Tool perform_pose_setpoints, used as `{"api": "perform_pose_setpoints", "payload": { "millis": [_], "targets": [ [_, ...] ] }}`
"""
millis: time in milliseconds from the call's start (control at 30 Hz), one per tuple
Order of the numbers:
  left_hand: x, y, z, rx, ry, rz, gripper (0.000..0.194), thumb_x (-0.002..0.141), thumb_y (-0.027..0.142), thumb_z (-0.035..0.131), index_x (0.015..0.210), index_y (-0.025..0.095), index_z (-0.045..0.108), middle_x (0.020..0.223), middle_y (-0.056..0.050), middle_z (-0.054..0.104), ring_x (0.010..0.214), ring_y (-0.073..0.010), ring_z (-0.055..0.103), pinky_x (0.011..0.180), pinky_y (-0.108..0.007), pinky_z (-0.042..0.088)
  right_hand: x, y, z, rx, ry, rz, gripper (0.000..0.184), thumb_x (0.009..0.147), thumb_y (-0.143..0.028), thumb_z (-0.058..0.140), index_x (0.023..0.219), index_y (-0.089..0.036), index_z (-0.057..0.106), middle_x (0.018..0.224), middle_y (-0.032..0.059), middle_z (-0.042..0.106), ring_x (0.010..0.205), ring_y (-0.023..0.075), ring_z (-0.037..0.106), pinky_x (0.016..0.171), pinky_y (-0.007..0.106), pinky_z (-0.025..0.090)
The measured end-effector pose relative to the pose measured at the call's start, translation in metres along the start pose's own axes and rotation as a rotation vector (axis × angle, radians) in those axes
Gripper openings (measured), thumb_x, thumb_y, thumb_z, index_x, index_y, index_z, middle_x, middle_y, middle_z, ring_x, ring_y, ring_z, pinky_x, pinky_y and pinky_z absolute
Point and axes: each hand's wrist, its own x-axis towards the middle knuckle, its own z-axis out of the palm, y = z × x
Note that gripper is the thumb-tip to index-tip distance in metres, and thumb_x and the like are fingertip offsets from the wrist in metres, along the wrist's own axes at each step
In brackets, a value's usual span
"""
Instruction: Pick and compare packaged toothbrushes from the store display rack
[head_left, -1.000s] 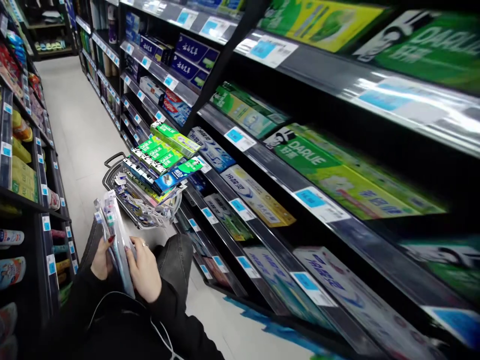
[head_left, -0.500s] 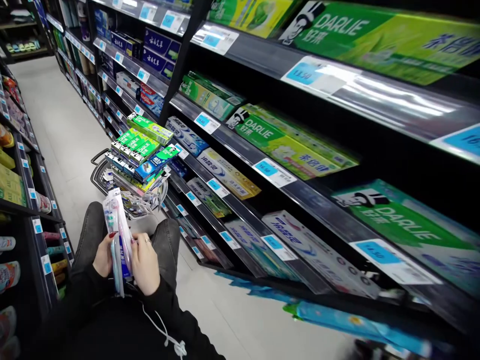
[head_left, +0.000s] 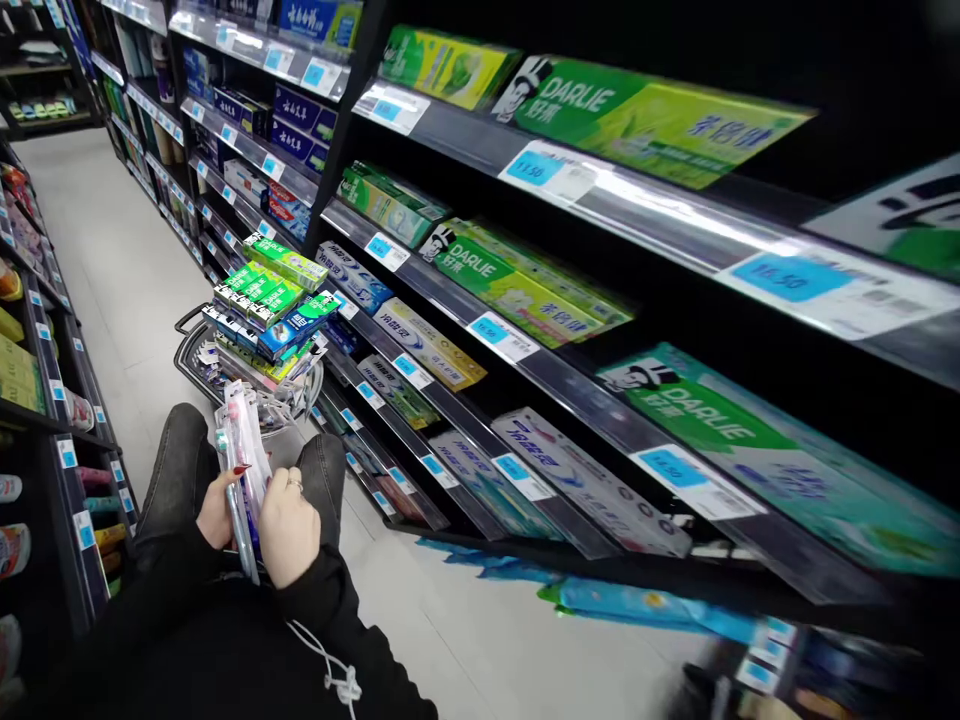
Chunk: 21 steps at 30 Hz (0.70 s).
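Both my hands hold a bundle of toothbrush packs [head_left: 241, 455] upright over my lap. My left hand [head_left: 216, 510] grips the bundle from the left, fingers curled round it. From the right, my right hand [head_left: 291, 525], with a ring on one finger, is wrapped round the same packs. I am crouched in a shop aisle, knees in dark jeans. Just beyond my knees a shopping basket [head_left: 196, 350] stands on the floor, piled high with green and blue toothpaste boxes [head_left: 270, 300].
Dark shelves [head_left: 570, 380] on the right carry rows of toothpaste boxes with blue price tags. More stocked shelves [head_left: 45, 380] stand close on the left. A pale floor [head_left: 112, 280] runs away between them. Blue packs lie low on the floor at the right.
My view has swung a little to the right and downward along the shelves. My hands have kept their grip on the toothbrush packs, drawing them slightly closer to my body.
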Motion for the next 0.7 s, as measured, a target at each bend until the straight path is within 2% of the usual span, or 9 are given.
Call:
{"api": "perform_pose_setpoints", "payload": {
  "millis": [133,267,400,467,567,700],
  "targets": [
    [-0.006,0.0,0.002,0.006,0.064,0.041,0.04,0.071,0.019,0.056,0.109,0.006,0.059,0.085,-0.011,0.071,0.088,-0.0278,0.066,0.087,-0.04,0.049,-0.007,0.0,-0.004,0.034,0.101,0.008,0.014,0.085,-0.006,0.041,0.076,-0.017,0.044,0.07,0.0035,0.058,0.057,0.0164,0.063,0.046,0.025,0.039],
    [-0.015,-0.002,0.005,0.011,0.091,0.027,0.038,0.076,0.02,0.052,0.111,0.005,0.057,0.082,-0.012,0.071,0.085,-0.0279,0.067,0.086,-0.041,0.05,-0.012,0.001,0.001,0.094,0.142,0.059,0.012,0.087,-0.008,0.041,0.079,-0.017,0.044,0.062,0.0012,0.059,0.047,0.0152,0.06,0.042,0.026,0.034],
    [-0.022,-0.002,0.008,0.023,0.022,0.021,0.044,0.077,0.02,0.051,0.118,0.005,0.055,0.084,-0.013,0.071,0.084,-0.0281,0.067,0.082,-0.042,0.052,-0.012,0.011,0.0,0.246,0.199,0.112,0.011,0.089,-0.014,0.038,0.082,-0.016,0.046,0.061,0.0029,0.059,0.049,0.016,0.061,0.044,0.025,0.033],
    [-0.024,0.0,0.006,0.045,-0.028,0.01,0.044,0.078,0.022,0.051,0.119,0.006,0.055,0.087,-0.013,0.071,0.083,-0.0279,0.067,0.08,-0.042,0.053,-0.01,0.02,-0.004,0.444,0.234,0.134,0.014,0.091,-0.018,0.034,0.086,-0.016,0.047,0.064,0.0043,0.061,0.053,0.0161,0.062,0.046,0.024,0.036],
    [-0.025,0.005,0.001,0.067,-0.067,0.042,0.044,0.077,0.021,0.052,0.119,0.007,0.055,0.088,-0.012,0.07,0.082,-0.0266,0.067,0.079,-0.041,0.053,-0.011,0.035,-0.014,0.89,0.246,0.191,0.021,0.094,-0.027,0.026,0.09,-0.017,0.044,0.068,0.0047,0.061,0.057,0.0156,0.063,0.048,0.023,0.04],
    [-0.029,0.014,-0.003,0.062,-0.089,0.114,0.045,0.073,0.021,0.056,0.115,0.008,0.058,0.088,-0.012,0.07,0.081,-0.0264,0.067,0.078,-0.039,0.054,-0.018,0.048,-0.027,1.417,0.121,0.268,0.026,0.094,-0.043,0.026,0.092,-0.02,0.039,0.057,-0.0022,0.054,0.042,0.013,0.056,0.039,0.021,0.039]
  ]
}}
